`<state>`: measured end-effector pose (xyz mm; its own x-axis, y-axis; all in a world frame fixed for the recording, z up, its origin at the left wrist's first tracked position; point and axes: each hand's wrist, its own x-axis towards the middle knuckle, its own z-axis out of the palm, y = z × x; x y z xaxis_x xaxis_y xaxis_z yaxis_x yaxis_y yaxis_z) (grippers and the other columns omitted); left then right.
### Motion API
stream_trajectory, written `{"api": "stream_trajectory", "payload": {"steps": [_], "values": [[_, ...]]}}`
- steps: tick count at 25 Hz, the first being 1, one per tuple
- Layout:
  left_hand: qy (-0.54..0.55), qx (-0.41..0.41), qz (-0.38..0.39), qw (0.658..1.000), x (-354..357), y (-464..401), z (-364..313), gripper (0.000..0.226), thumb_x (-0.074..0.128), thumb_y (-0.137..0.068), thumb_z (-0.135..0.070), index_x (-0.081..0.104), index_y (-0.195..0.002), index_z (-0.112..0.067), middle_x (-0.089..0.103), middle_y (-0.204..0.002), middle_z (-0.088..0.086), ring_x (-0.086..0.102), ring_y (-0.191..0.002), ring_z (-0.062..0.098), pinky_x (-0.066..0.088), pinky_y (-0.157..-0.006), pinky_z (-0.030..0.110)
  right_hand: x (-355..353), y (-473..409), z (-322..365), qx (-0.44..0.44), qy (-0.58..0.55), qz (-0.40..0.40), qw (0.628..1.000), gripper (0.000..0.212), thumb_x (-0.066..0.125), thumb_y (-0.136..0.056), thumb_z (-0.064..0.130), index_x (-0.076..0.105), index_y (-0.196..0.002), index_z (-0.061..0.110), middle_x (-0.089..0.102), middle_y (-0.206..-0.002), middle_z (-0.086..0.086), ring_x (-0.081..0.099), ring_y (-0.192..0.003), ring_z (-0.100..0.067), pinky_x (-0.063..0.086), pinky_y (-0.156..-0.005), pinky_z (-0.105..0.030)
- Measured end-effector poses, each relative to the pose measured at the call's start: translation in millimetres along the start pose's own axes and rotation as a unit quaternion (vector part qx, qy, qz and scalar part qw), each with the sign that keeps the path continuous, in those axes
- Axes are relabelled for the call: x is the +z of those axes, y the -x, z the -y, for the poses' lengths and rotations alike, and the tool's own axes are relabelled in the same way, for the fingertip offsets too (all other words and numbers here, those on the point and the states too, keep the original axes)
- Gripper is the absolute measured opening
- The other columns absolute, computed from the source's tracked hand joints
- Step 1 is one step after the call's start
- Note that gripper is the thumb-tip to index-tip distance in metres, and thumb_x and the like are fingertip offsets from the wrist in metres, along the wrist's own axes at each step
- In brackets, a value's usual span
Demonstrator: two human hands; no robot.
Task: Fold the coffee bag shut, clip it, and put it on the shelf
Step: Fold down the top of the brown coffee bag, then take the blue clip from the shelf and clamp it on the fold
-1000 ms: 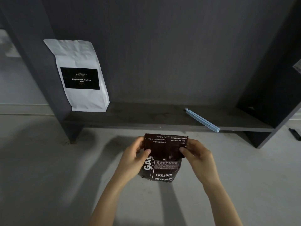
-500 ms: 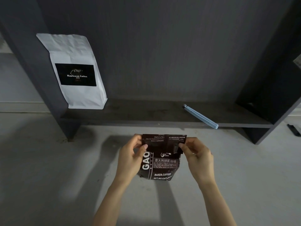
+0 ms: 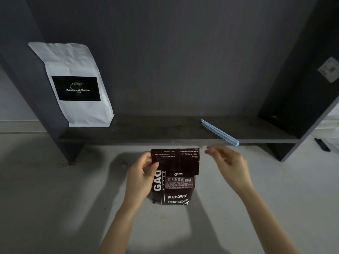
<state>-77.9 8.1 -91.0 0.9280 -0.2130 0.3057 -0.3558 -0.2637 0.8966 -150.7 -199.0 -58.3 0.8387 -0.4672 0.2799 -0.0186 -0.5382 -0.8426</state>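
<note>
nearest to me, the person's two bare forearms reached forward over the pale floor (image 3: pixel 55 208). the left hand (image 3: pixel 142 176) had its grip on the dark coffee bag (image 3: pixel 174 182), thumb pressed on the front of the folded-down top and fingers behind, grasping the bag's left edge and holding it upright in the air. the top flap was folded over toward me, its print upside down, and lay down over the upper part of the front label. the right hand (image 3: pixel 228 165) was off the bag, just to the right of its top corner, its grip released with fingers loosely spread and blurred, holding nothing. beyond the hands stood the dark shelf (image 3: pixel 165 132), low above the floor. a light blue clip (image 3: pixel 220 132) lay on the shelf board toward the right, slanted, its near end at the front edge just above the right hand. at the far left of the shelf a white coffee bag (image 3: pixel 77 85) stood leaning against the side panel.
</note>
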Motion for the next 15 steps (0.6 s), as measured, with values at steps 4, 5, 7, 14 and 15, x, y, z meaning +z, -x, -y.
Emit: {"api": "stream_trajectory", "payload": {"steps": [4,5,7,14,15], "values": [[-0.007,-0.013,0.009,1.000,-0.1,-3.7,2.6,0.024,0.059,-0.079,-0.004,0.055,-0.086,-0.026,0.059,-0.079,-0.023,0.055,-0.073,-0.020,0.038,-0.065,-0.004,-16.1,-37.3,-19.8,0.020,0.173,-0.090,0.981,0.020,0.057,-0.083,0.019,0.059,-0.104,0.018,0.061,-0.103,-0.011,0.056,-0.095,-0.028,0.046,-0.078,-0.039],[-0.007,-0.014,0.009,1.000,-0.2,-4.0,2.3,0.026,0.059,-0.079,-0.004,0.055,-0.085,-0.029,0.059,-0.079,-0.023,0.055,-0.074,-0.021,0.038,-0.065,-0.004,-17.6,-45.4,-24.9,0.023,0.218,-0.078,0.973,0.027,0.058,-0.083,0.018,0.055,-0.110,0.017,0.058,-0.107,-0.015,0.052,-0.100,-0.033,0.044,-0.082,-0.045],[-0.011,-0.013,0.011,1.000,-0.4,-4.2,1.1,0.037,0.059,-0.080,-0.004,0.050,-0.078,-0.041,0.059,-0.078,-0.024,0.055,-0.074,-0.021,0.036,-0.064,-0.005,-19.9,-59.3,-31.6,0.041,0.274,-0.051,0.960,0.038,0.058,-0.083,0.019,0.048,-0.120,0.017,0.052,-0.117,-0.018,0.045,-0.109,-0.037,0.038,-0.090,-0.050],[-0.016,-0.021,0.021,0.999,-1.5,-4.3,-0.2,0.041,0.058,-0.080,-0.004,0.049,-0.076,-0.043,0.060,-0.078,-0.024,0.055,-0.074,-0.021,0.037,-0.065,-0.005,-16.3,-76.7,-42.4,0.056,0.286,-0.004,0.957,0.033,0.057,-0.084,0.014,0.052,-0.117,0.012,0.050,-0.113,-0.020,0.042,-0.106,-0.038,0.042,-0.082,-0.048],[-0.016,-0.021,0.023,0.999,-1.5,-4.1,-0.9,0.041,0.058,-0.080,-0.004,0.049,-0.076,-0.043,0.060,-0.078,-0.024,0.055,-0.074,-0.021,0.037,-0.065,-0.005,-16.0,-76.7,-43.2,0.053,0.284,-0.005,0.957,0.033,0.056,-0.084,0.012,0.053,-0.116,0.011,0.051,-0.112,-0.020,0.042,-0.105,-0.037,0.043,-0.080,-0.046]]}}
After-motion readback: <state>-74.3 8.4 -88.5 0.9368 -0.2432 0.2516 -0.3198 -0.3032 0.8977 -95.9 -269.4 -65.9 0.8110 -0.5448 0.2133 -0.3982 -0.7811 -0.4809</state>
